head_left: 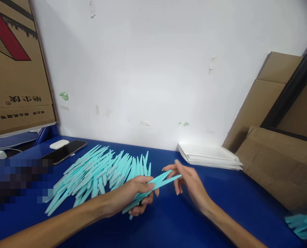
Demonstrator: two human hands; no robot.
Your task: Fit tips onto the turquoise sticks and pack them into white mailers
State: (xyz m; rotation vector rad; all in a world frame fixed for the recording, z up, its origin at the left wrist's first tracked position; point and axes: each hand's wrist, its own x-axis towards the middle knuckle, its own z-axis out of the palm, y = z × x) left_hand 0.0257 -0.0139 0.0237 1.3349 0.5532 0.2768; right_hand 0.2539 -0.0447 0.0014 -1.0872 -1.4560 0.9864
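Note:
My left hand (pixel 135 193) is wrapped round several pale turquoise pointed sticks (pixel 161 179), whose tips fan out to the right and whose blunt ends stick out below the palm. My right hand (pixel 188 181) is at those tips, its fingers apart and slightly bent; whether a fingertip touches a stick is unclear. Behind and left of my left hand, a large loose pile of the same turquoise pieces (pixel 91 174) lies on the blue table (pixel 169 220), most of them pointing up and away.
A stack of white sheets or envelopes (pixel 210 156) lies by the wall. Cardboard (pixel 269 165) leans at the right, with more turquoise pieces (pixel 304 224) near the lower right edge. A phone (pixel 65 151), a white case (pixel 59 144) and a large carton (pixel 19 75) are at the left.

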